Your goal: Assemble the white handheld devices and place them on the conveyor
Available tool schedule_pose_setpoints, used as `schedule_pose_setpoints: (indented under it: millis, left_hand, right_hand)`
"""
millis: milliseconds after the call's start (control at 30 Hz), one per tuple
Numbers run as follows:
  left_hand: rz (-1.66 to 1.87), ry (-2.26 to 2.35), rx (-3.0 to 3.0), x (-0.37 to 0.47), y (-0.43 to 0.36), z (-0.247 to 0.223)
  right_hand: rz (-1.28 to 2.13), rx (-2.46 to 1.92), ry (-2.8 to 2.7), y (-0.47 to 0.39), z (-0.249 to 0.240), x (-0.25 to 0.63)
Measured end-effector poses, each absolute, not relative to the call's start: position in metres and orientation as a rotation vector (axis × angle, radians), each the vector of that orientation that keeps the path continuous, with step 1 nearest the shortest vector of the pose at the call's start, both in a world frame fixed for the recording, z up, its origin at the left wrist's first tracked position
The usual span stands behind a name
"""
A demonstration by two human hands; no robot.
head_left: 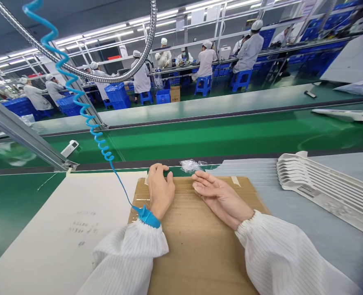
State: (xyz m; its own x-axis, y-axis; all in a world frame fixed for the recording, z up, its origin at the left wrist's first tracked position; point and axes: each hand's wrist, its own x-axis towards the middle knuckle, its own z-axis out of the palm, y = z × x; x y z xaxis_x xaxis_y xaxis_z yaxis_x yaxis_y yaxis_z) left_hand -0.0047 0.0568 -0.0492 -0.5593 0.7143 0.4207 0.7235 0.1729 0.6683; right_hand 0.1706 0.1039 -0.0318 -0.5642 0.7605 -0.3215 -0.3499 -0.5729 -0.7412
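Observation:
A brown cardboard sheet (200,254) lies before me, with tape at its far corners. Over its far left part is my left hand (161,190), fingers curled loosely forward and thumb apart; nothing shows in it. A blue wrist strap (149,216) with a coiled cord (86,110) circles that wrist. My right hand (221,196) hovers above the far right part, palm turned inward, fingers extended and slightly bent, holding nothing visible. Just past the sheet's far edge, between the hands, sits a small heap of crumpled clear plastic (190,165).
Stacked white slatted plastic parts (325,180) lie at right on grey foam sheeting (292,221). White board (86,213) with handwriting lies left. Beyond runs a green conveyor belt (200,139) carrying a white part (343,114) and a small white device (70,148). Co-workers sit farther back.

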Motion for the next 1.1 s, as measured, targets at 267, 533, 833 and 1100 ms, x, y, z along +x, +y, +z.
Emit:
schedule_pose_setpoints:
  millis: [267, 533, 833, 1100]
  left_hand:
    - [-1.378, -2.386, -1.475, -0.0047, 0.0571, -0.0503]
    - [-1.383, -2.387, -1.473, -0.0050, 0.0573, -0.0506]
    - [-1.403, -2.383, -1.468, -0.0050, 0.0578, -0.0520]
    - [-1.397, -2.393, -1.470, -0.0042, 0.0576, -0.0518]
  right_hand:
    - [2.150, -0.838, -0.820, 0.1048, -0.0300, 0.1667]
    - [2.169, -0.793, -0.832, 0.1038, -0.0311, 0.1683]
    - [2.182, -0.785, -0.878, 0.1066, -0.0368, 0.1716]
    - [2.159, -0.853, -0.830, 0.1037, -0.0304, 0.1691]
